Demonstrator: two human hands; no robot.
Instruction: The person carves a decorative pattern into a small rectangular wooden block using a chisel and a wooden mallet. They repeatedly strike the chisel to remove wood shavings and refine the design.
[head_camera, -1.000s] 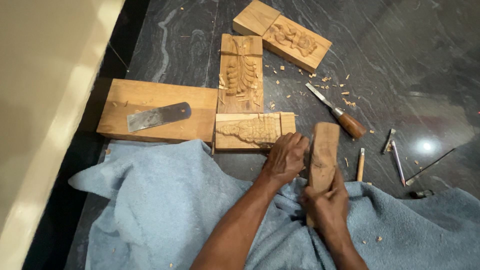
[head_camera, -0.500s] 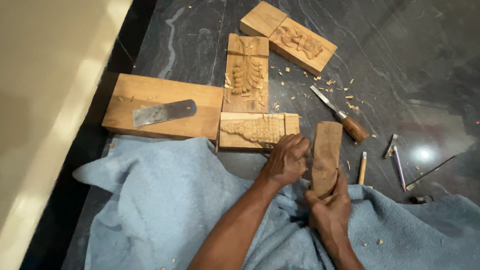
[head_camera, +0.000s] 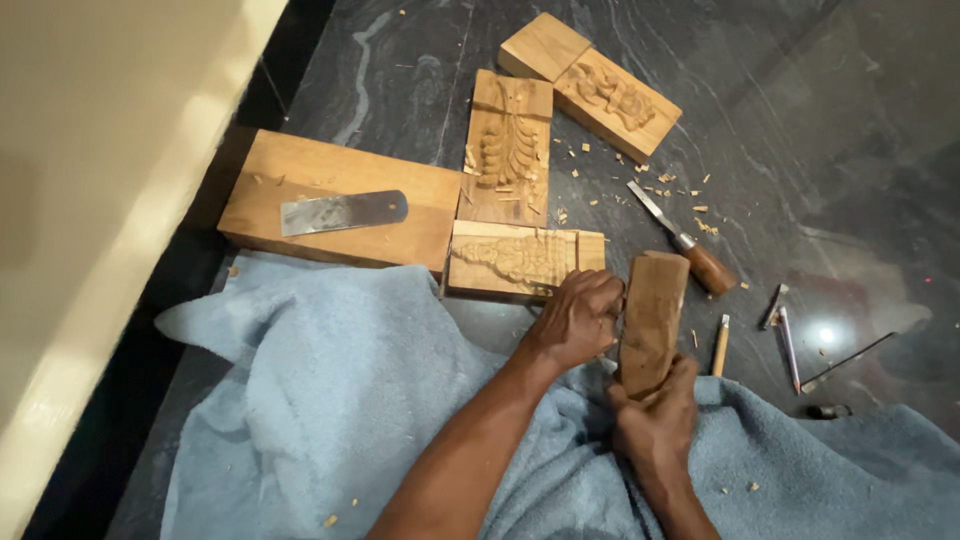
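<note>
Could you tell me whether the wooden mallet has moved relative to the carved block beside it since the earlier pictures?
No. The wooden mallet stays upright just right of the carved block; only the camera shifted.

Light was warm and fairly dim overall, coming from above. A small bright glare spot sat on the polished dark stone floor (head_camera: 400, 70) at right, beside soft sheen streaks. The pale wall (head_camera: 90, 200) at left was washed out and out of focus. Shadows under the plain wooden block (head_camera: 340, 200) were soft. Centre was sharp; corners darkened slightly.
</note>
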